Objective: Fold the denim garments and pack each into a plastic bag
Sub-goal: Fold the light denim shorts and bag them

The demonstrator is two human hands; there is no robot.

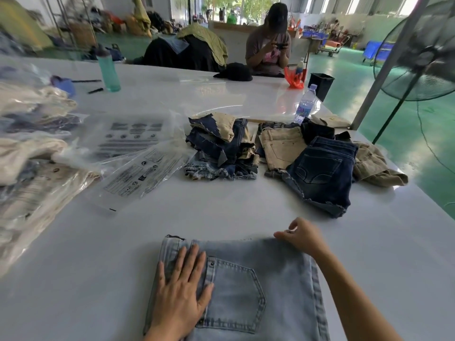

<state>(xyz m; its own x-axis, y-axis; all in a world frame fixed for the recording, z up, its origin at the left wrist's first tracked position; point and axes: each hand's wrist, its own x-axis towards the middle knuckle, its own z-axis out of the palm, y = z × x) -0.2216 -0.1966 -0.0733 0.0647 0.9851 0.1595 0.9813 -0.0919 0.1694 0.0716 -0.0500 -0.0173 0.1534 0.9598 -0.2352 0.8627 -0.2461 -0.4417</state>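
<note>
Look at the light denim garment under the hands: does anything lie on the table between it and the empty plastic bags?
Nothing visible does. The light denim garment lies under both hands, and only bare white table separates it from the nearest empty plastic bag, ahead and left.

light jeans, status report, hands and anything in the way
Left hand flat on light jeans, pressing. Right hand pinching their far edge. Not bagged yet; empty bags lie far left. Table ahead of jeans bare.
</note>
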